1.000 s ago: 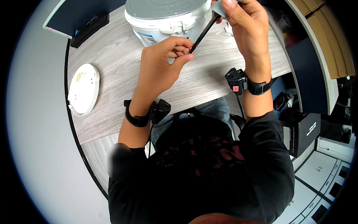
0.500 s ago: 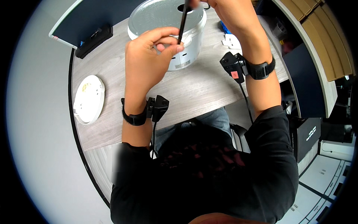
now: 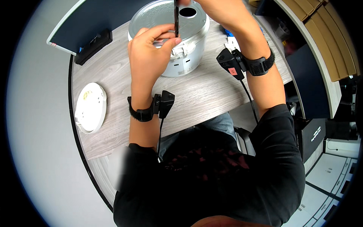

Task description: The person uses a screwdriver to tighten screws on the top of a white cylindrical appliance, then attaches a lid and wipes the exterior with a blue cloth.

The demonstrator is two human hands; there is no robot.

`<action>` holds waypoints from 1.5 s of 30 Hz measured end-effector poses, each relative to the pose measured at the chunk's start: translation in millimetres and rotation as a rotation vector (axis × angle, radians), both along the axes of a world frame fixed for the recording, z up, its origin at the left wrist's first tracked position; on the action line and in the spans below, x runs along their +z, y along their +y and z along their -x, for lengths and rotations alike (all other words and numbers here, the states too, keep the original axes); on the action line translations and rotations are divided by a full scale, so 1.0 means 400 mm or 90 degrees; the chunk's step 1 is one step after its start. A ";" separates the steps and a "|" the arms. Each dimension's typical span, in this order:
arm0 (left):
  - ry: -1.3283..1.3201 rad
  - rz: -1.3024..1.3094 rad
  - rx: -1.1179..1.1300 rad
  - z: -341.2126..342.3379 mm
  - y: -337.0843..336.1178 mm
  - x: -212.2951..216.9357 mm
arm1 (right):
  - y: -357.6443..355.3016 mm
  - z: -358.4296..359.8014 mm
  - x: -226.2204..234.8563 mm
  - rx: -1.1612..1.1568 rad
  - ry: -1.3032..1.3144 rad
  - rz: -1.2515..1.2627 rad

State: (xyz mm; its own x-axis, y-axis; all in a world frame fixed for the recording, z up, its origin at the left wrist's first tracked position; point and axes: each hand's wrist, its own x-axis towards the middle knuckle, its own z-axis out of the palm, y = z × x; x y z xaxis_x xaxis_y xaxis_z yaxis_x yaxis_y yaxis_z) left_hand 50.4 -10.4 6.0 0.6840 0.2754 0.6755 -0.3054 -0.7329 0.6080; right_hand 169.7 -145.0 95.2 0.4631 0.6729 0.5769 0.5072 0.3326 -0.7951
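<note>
Near the top centre of the frame, your left hand (image 3: 151,53) pinches the lower end of a thin black rod (image 3: 176,19) between thumb and curled fingertips, right over the silver lid (image 3: 151,19) of the white cooker-like pot (image 3: 181,62). Your right hand (image 3: 223,9) reaches in at the very top edge, apparently on the rod's upper end; whether those fingers pinch or only rest cannot be told, since they run out of view. The rod stands roughly upright, just left of the round dark hole (image 3: 188,12) in the lid.

To handle it well, keep the rod steady with the left pinch low and firm, and let the right hand guide the top; small corrections from the fingertips probably serve better than moving the wrists, since each wrist carries a black strap with a small boxed unit (image 3: 165,103) and a cable hanging from it, which could snag on the pot's front latch.

Around you: a white round disc-shaped device (image 3: 90,107) lies at the left of the wooden table (image 3: 204,94), well apart from the pot. A black bar-shaped object (image 3: 92,46) sits at upper left against a dark panel. Some blue and white bits (image 3: 229,36) lie just right of the pot, under your right forearm; mind them when lowering that arm.
</note>
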 end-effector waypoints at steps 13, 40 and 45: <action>0.056 -0.014 0.003 0.013 0.005 0.005 | 0.002 0.007 -0.010 0.010 0.028 -0.013; 0.023 0.067 -0.075 -0.018 0.003 -0.007 | 0.020 -0.025 -0.046 0.107 0.044 -0.066; 0.010 0.108 -0.080 -0.014 -0.004 -0.001 | 0.015 0.015 -0.022 0.006 0.007 0.023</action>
State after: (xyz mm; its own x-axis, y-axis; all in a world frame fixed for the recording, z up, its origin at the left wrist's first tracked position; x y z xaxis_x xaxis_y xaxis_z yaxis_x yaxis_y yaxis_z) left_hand 55.8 -12.0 5.7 0.7299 0.2965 0.6159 -0.3776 -0.5761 0.7249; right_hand 163.9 -139.0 86.3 0.4637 0.6972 0.5467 0.4950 0.3079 -0.8125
